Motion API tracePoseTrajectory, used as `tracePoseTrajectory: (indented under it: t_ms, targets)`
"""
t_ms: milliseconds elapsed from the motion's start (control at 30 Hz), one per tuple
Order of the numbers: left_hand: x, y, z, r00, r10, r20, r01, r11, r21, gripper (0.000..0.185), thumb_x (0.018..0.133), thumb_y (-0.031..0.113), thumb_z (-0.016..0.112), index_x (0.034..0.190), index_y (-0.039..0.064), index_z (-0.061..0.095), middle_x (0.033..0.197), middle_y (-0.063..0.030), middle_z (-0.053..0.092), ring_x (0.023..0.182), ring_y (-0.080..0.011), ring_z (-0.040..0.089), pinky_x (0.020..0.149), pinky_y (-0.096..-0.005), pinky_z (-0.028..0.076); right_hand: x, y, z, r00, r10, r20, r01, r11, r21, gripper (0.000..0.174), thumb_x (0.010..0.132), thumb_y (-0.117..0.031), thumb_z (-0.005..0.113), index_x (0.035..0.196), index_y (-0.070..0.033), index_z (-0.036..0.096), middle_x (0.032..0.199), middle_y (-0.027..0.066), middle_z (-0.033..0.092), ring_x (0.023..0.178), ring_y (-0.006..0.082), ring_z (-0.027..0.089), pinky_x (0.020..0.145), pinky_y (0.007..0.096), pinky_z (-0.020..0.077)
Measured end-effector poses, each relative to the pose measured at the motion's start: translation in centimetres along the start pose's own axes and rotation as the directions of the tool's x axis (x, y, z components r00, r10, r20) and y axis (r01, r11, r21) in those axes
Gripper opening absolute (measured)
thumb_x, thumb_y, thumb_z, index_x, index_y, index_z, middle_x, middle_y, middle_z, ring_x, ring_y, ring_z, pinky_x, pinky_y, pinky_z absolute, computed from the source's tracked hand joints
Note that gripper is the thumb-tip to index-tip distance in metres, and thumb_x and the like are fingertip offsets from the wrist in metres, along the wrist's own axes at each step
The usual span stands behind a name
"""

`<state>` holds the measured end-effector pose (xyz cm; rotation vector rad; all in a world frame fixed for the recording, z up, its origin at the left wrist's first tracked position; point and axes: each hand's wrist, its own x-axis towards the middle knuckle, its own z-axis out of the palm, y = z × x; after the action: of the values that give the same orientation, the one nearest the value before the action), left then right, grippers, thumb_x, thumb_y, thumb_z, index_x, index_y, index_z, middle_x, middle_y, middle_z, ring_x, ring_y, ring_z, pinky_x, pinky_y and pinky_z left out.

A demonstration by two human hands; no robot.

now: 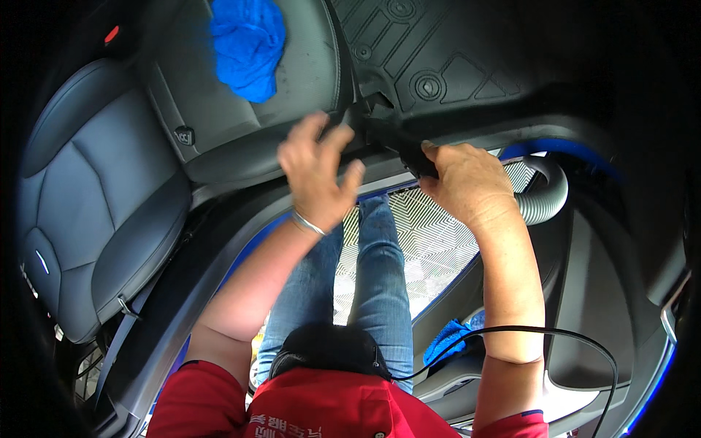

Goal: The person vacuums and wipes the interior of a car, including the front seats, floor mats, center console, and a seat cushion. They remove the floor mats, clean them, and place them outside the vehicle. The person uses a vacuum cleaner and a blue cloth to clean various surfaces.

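Note:
My right hand point(471, 178) grips a black vacuum nozzle point(408, 153), thumb on its top side. The nozzle reaches in over the car's door sill, toward the front edge of the seat cushion point(301, 71). Behind my right wrist curves a grey corrugated hose point(547, 200); its joint with the nozzle is hidden by my hand. My left hand point(323, 169) is blurred, its fingers spread and holding nothing, over the near edge of the cushion. On that cushion lies a crumpled blue cloth point(249, 49).
The seat backrest point(93, 191) stands at left, and a black moulded floor mat point(432, 60) covers the footwell. At lower right is the open door point(591, 306), with another blue cloth point(449, 342) in it. A black cable point(547, 329) crosses my right arm from a waist pouch point(326, 353).

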<state>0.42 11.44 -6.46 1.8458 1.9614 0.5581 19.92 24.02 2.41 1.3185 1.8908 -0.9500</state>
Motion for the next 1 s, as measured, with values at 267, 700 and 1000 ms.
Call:
tracePoseTrajectory:
  t_ms: [267, 700, 1000]
  targets:
    - [14.3, -8.5, -2.3, 0.936, -0.269, -0.226, 0.310, 0.935, 0.172, 0.101, 0.069, 0.056, 0.081, 0.150, 0.020, 0.032, 0.154, -0.0263, 0.021, 0.138, -0.0509, 0.028, 0.106, -0.0593, 0.037, 2.6, -2.9, 4.7, 0.991, 0.112, -0.072, -0.116, 0.992, -0.047, 0.053, 0.090, -0.026, 0.062, 0.133, 0.002, 0.054, 0.089, 0.0212, 0.071, 0.085, 0.0357, 0.071, 0.079, 0.0434, 0.0577]
    - [27.2, -14.5, -5.0, 0.840, -0.476, -0.262, 0.534, 0.811, 0.240, 0.091, 0.088, 0.074, 0.043, 0.154, 0.014, 0.025, 0.156, -0.0262, 0.020, 0.146, -0.0467, 0.017, 0.111, -0.0689, 0.022, 3.9, 7.2, 5.2, 0.734, 0.339, -0.588, -0.236, 0.940, 0.247, 0.055, 0.089, -0.021, 0.071, 0.137, -0.002, 0.052, 0.126, 0.0239, 0.055, 0.106, 0.0403, 0.063, 0.090, 0.0416, 0.0524]
    - [27.1, -14.8, -3.5, 0.852, -0.466, -0.241, 0.519, 0.812, 0.266, 0.085, 0.092, 0.061, 0.050, 0.153, 0.007, 0.028, 0.156, -0.0295, 0.024, 0.144, -0.0488, 0.022, 0.116, -0.0619, 0.015, 9.8, -3.9, -0.6, 0.764, -0.044, -0.644, 0.411, 0.802, 0.433, 0.044, 0.090, -0.008, 0.068, 0.132, -0.003, 0.057, 0.126, 0.0150, 0.050, 0.110, 0.0281, 0.059, 0.094, 0.0354, 0.0526]
